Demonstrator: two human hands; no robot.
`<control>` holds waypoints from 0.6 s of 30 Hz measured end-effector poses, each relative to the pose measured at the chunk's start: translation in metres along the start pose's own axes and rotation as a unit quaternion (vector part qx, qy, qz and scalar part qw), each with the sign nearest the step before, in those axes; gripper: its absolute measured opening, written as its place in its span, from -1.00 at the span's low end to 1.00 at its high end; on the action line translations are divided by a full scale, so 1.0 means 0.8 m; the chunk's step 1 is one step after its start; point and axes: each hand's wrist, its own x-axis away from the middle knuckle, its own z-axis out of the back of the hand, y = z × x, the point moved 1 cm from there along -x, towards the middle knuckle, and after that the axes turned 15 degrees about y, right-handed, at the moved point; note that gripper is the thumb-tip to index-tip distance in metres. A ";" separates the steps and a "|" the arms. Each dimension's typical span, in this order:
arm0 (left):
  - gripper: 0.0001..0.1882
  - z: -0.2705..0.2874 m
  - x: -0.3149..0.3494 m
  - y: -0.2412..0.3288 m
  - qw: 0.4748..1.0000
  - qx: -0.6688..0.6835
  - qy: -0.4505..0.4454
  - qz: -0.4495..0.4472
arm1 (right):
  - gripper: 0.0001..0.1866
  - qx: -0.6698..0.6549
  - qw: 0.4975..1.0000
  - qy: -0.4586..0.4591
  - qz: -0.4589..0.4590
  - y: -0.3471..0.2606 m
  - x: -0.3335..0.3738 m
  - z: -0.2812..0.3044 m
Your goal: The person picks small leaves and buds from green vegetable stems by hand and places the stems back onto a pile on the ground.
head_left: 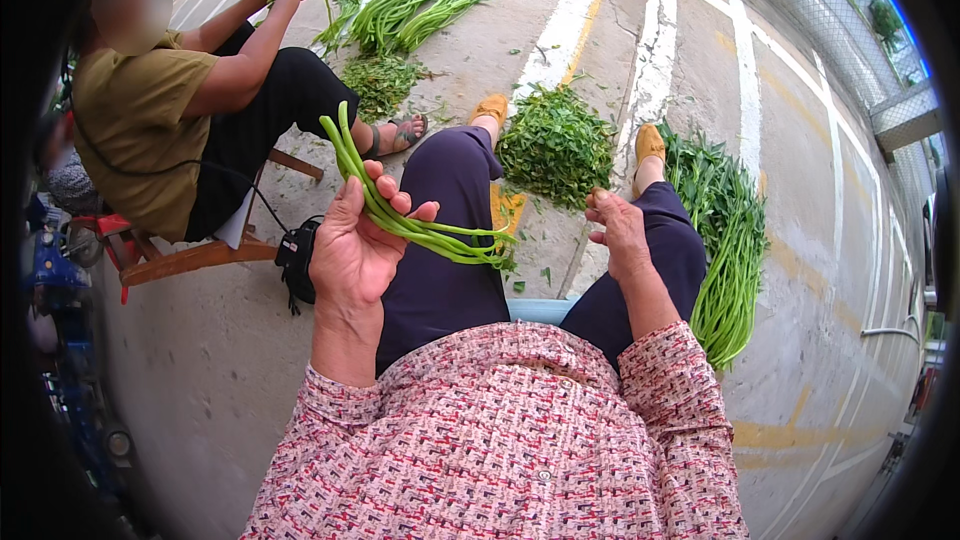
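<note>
My left hand (352, 245) is closed round a small bunch of long green vegetable stems (395, 220), mostly stripped of leaves. Their ends point up and to the left, while the other tips stretch right above my lap. My right hand (622, 235) hangs over my right knee, apart from the stems. Its thumb and fingertips are pinched together; whether anything small is between them I cannot make out. Beyond that hand, a heap of loose green leaves (556, 143) lies on the ground between my feet. To the right lies a large bundle of leafy stems (728, 285).
At the left a co-worker (140, 130) on a low wooden seat (205, 265) holds leafy stems. Another stem bundle (425, 10) and a smaller leaf pile (380, 87) lie near them. A black bag (297, 258) hangs beside that seat. Concrete with painted lines surrounds us.
</note>
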 end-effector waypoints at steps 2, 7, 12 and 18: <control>-0.77 -0.001 0.000 -0.001 1.000 0.000 -0.004 0.003 | -0.59 0.029 0.999 -0.035 0.012 0.010 0.017 0.000; -0.77 -0.008 0.001 -0.002 1.000 -0.011 -0.005 0.008 | -0.62 0.072 0.987 -0.091 0.108 -0.012 0.041 -0.008; -0.76 -0.019 0.005 -0.025 0.995 -0.099 -0.010 -0.020 | -0.65 0.062 0.958 -0.104 0.259 -0.055 0.064 -0.017; -0.75 -0.024 0.014 -0.070 0.972 -0.229 -0.036 0.033 | -0.66 0.083 0.889 -0.058 0.446 -0.120 0.120 0.007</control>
